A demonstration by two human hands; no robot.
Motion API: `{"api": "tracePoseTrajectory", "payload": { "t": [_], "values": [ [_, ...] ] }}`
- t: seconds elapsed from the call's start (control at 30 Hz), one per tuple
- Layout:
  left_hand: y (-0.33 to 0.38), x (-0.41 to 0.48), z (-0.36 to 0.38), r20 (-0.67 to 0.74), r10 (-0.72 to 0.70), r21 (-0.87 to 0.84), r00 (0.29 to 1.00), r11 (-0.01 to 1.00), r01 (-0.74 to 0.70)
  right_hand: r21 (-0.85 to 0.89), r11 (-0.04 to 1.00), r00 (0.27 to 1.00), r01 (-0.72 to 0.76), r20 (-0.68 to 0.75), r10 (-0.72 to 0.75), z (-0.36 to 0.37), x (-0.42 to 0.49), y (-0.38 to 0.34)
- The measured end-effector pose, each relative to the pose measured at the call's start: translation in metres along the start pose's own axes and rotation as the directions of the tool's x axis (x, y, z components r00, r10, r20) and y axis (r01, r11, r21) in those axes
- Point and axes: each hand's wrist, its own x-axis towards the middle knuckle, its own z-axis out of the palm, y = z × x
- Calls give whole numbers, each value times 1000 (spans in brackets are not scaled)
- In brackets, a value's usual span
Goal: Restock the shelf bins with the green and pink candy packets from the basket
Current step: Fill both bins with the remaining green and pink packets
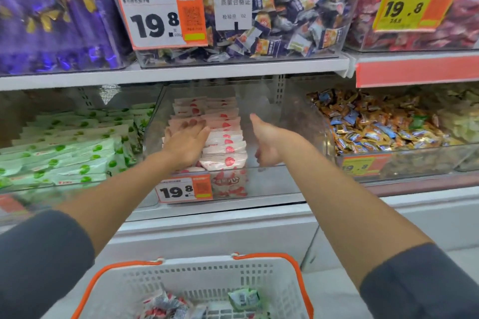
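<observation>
Left hand (185, 142) lying flat on pink packets (225, 141) in middle bin (274, 184), grip released, right hand (267, 142) hovering beside them, grip clenched on nothing, basket (197, 274) sitting below.

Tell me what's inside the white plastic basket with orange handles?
A green candy packet and some pink-and-white packets lie inside; the white basket's near part is out of frame.

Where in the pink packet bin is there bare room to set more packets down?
Right half of the clear bin is bare, between the pink packets and its right wall, around the right hand. The left half is packed, under the left hand.
</observation>
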Motion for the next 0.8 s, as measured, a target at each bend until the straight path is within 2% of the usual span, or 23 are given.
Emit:
{"api": "tracePoseTrajectory", "payload": {
  "t": [0.07,0.13,0.23,0.33,0.37,0.43,0.53,0.6,0.7,0.8],
  "values": [
    [-7,0,5,-53,19,-98,998,995,-24,121,992,993,-45,118,31,21,19,4],
    [-10,-1,5,-57,22,-160,998,987,-31,176,981,991,-87,119,66,38,32,5],
    [-9,-1,3,-31,30,-159,999,987,-35,139,987,989,-81,136,62,41,36,5],
    [-8,0,1,-165,27,-246,986,967,-67,61,998,992,-31,128,23,25,27,3],
    [-7,4,-2,-216,31,-216,976,973,-79,13,999,998,-39,45,38,18,28,1],
    [-5,16,-7,-244,67,-87,968,992,-91,38,998,988,-54,-145,59,6,37,-4],
    [-6,37,-11,-143,105,29,984,994,-101,99,989,948,111,-309,-76,-3,67,-17],
    [-10,48,-7,-97,83,65,992,995,-77,136,977,947,165,-300,-118,0,90,-28],
    [-13,56,5,-62,33,123,998,992,-26,159,966,972,202,-153,-178,13,113,-37],
    [-16,59,7,-21,-23,156,1000,987,26,150,963,974,222,-89,-210,36,115,-39]
  ]
}}
